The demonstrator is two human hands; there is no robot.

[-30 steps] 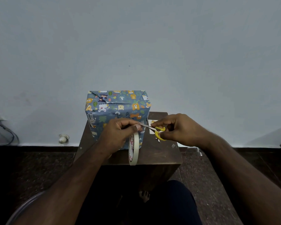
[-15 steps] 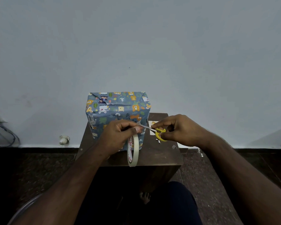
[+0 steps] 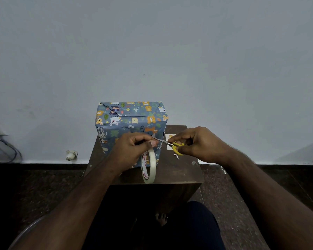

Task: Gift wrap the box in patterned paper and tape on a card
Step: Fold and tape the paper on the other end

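The box [image 3: 132, 121], wrapped in blue paper with animal prints, stands upright on a small dark wooden table [image 3: 181, 170]. In front of it my left hand [image 3: 132, 150] pinches the free end of a white tape roll [image 3: 149, 166], which hangs below my fingers. My right hand [image 3: 201, 143] grips small yellow-handled scissors [image 3: 172, 143], their blades pointing left at the tape by my left fingertips. A small white card [image 3: 169, 139] lies on the table behind my right hand, partly hidden.
A pale wall rises right behind the table. Small paper scraps [image 3: 176, 156] lie on the tabletop. Cables [image 3: 2, 150] and a white plug [image 3: 70, 155] sit at the wall's base on the left. My foot [image 3: 161, 218] shows on the dark floor.
Both hands have stayed almost in place, with the scissors' blades still at the tape. The view has shifted slightly.
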